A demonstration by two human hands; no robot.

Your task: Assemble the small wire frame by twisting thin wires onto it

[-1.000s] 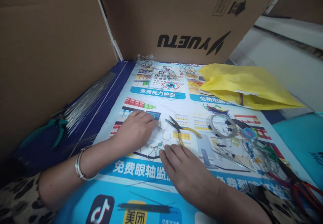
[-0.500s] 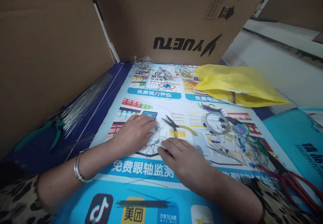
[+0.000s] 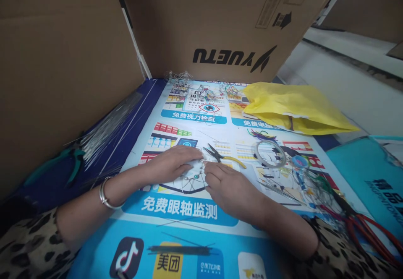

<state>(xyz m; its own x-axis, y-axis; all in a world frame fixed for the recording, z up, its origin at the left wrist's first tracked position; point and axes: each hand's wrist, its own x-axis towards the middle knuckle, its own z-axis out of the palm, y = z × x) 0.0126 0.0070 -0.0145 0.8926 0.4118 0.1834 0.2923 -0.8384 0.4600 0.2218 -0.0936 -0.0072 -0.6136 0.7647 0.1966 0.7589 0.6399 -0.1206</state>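
Note:
A thin wire ring with beads [image 3: 196, 177], one of them turquoise, lies between my two hands on the printed sheet. My left hand [image 3: 171, 164] is closed at the ring's upper left, thumb below the fingers, and covers part of it. At the right side of the ring, my right hand [image 3: 231, 191] has its fingers bent in a pinch on the wire. The exact grip of both fingertips is partly hidden. Just beyond my right hand lie yellow-handled pliers [image 3: 218, 155], their jaws apart and pointing away to the left.
Cardboard walls [image 3: 233, 14] stand behind and at left. A wire bundle [image 3: 110, 121] and green-handled pliers [image 3: 77, 165] lie left. On the right are a tape roll [image 3: 270, 154], yellow bag [image 3: 292, 107], red-handled scissors [image 3: 362, 224] and teal bag [image 3: 368, 182]. Dark wires [image 3: 181, 250] lie in front.
My right hand has moved slightly up, its fingers drawing together at the ring's right side. My left hand has shifted slightly right, over more of the ring. The view has shifted a little.

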